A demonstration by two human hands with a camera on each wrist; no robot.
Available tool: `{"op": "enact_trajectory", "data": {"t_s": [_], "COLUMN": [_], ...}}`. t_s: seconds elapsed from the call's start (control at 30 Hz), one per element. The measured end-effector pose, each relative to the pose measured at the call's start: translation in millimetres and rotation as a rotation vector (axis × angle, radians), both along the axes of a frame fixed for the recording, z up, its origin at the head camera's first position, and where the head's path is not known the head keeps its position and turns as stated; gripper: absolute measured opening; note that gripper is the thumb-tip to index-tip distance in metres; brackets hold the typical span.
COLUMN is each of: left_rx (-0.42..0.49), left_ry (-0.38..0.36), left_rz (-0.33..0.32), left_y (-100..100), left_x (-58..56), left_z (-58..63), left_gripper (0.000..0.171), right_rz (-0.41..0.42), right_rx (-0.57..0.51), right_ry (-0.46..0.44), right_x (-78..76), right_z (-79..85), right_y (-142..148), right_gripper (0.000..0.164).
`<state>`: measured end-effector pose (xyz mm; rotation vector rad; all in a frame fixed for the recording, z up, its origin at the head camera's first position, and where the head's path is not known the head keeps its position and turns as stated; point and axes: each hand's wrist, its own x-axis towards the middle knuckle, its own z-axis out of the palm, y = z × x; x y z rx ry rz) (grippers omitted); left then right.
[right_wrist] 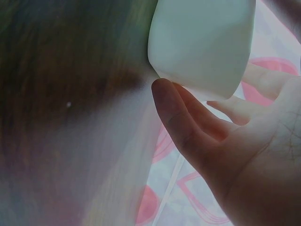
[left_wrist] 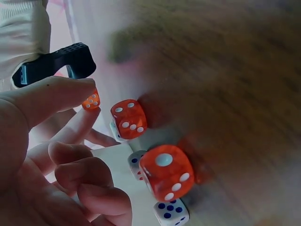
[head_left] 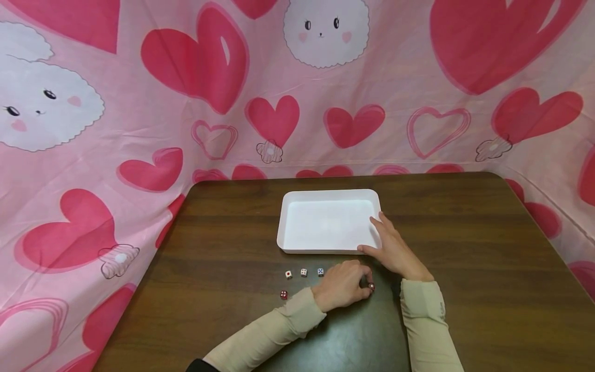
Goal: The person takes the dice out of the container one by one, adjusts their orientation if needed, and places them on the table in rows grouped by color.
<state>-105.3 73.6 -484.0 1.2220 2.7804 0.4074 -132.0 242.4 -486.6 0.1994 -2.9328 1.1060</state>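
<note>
My left hand (head_left: 343, 285) pinches a small red die (left_wrist: 91, 100) between thumb and forefinger, just above the table; its other fingers are curled in. Two more red dice lie closer to the wrist camera, a middle one (left_wrist: 128, 118) and a nearest one (left_wrist: 167, 172). In the head view one red die (head_left: 283, 294) shows left of the left wrist; the other is hidden. Three white dice, a left one (head_left: 288, 274), a middle one (head_left: 303, 272) and a right one (head_left: 320, 272), form a row. My right hand (head_left: 395, 253) holds the white tray (head_left: 282, 227) at its near right corner.
The brown wooden table (head_left: 223, 268) bears the tray and the dice. A pink cloth (head_left: 307, 82) with hearts hangs around its back and sides. My left forearm (head_left: 269, 333) lies across the front of the table, near the dice.
</note>
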Motion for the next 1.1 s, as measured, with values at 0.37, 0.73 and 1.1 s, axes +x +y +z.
{"op": "enact_trajectory", "data": {"t_s": [0.37,0.73,1.1], "left_rx": [-0.013,-0.033,-0.037], "left_ry": [-0.013,0.004,-0.004], "left_rz": [-0.001,-0.004,-0.008], "left_y": [1.3,3.0,3.1], "left_x": [1.1,1.4,1.7], "left_z": [-4.4,-7.6,-8.2], "left_gripper": [0.004,0.004,0.004], "right_rz": [0.005,0.01,0.008], "right_rx": [-0.001,-0.002,-0.012], "right_ry": [0.007,0.013,0.0], "right_x": [0.2,-1.0,-1.0], "right_z": [0.2,-1.0,-1.2], "right_y": [0.4,1.0,0.8], "right_gripper": [0.089,0.088,0.088]}}
